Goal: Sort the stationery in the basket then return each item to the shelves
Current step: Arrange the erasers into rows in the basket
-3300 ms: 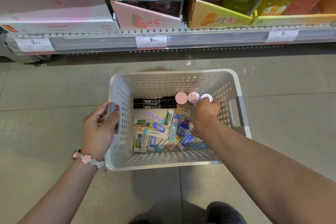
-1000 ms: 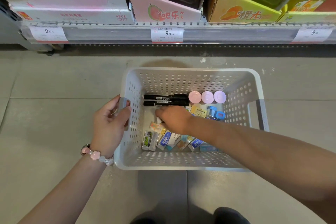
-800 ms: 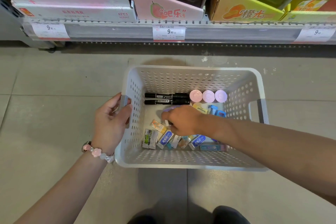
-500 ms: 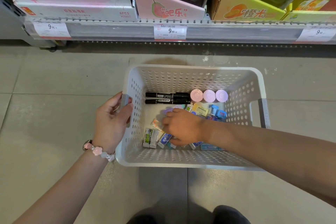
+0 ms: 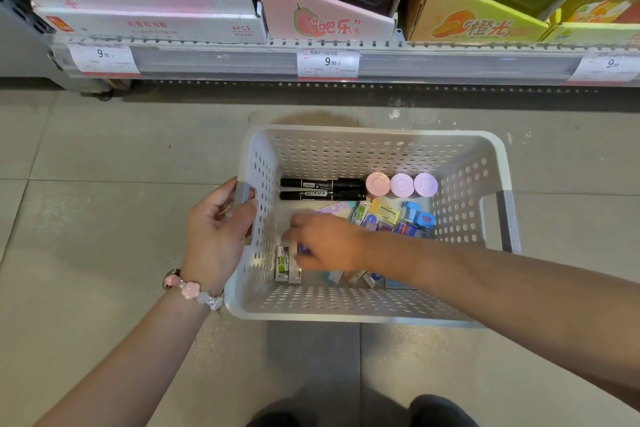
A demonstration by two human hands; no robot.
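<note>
- Left hand (image 5: 221, 236) grips the grey handle on the near-left wall of the white perforated basket (image 5: 377, 146), thumb over the rim, steadying it on the floor.
- Right hand (image 5: 329, 243) is down inside the basket, fingers curled toward the boxed erasers (image 5: 287, 265) just under its fingertips. Motion blur there; can't tell whether it's pinching one or only nudging it.
- Beyond the right hand: two black markers (image 5: 322, 189) lying parallel against the far wall. Three round pastel caps (image 5: 401, 185) stand in a row right of the markers.
- Right of the right wrist: a loose mix of small packs, including blue correction tapes (image 5: 419, 218) and a yellow packet (image 5: 384, 213).
- Under the forearm: more small boxes along the near wall, mostly hidden.
- Judged step: still sorting, grouping erasers at the near-left corner. Nothing looks shelved yet.
- To do it well: keep the left hand's grip so the light basket doesn't slide, and move one box at a time.
- Stand boxes label-up and side by side; keep them off the marker row.
- Risk: sweeping with the forearm could scatter the packs under it.
</note>
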